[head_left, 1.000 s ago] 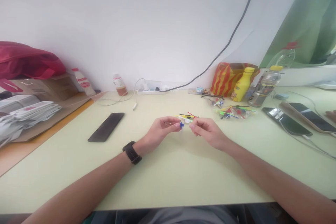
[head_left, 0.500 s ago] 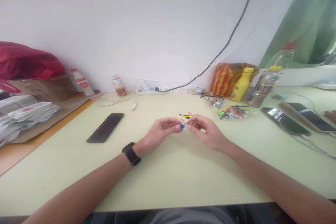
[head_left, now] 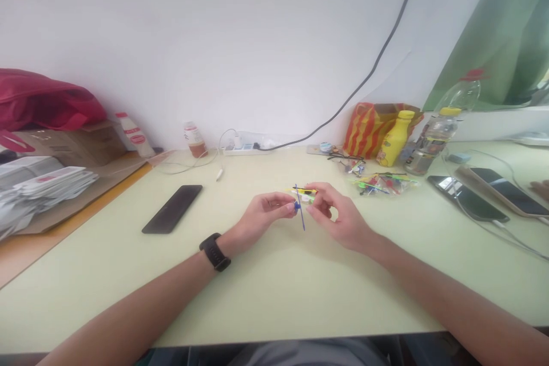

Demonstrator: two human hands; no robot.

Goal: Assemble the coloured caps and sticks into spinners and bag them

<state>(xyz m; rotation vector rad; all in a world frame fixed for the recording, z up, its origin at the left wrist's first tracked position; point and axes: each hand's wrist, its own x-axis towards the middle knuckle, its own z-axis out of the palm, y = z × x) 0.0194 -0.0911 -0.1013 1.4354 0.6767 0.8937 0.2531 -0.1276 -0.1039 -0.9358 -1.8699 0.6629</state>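
Between thumb and fingertips, my left hand pinches the hub of a small blue plastic propeller. Its thin blade stands out to the right of the hub, tilted slightly from upright. My right hand is just right of the blade with curled fingers, its thumb and index finger apart and nothing visible between them. Whether a fingertip touches the blade is hard to make out. Behind the hands lie small plastic pieces in yellow, white and green, partly hidden by the fingers.
A black phone lies left. Bagged colourful plastic parts sit back right, near a striped bag and a yellow bottle. More phones with cables lie far right, beside another person's fingers. A power strip stands against the wall.
The propeller's blade, blurred to near invisibility before, now shows clearly as a thin blue bar. My right fingertips have moved slightly right, away from the hub. The left hand has stayed in place.
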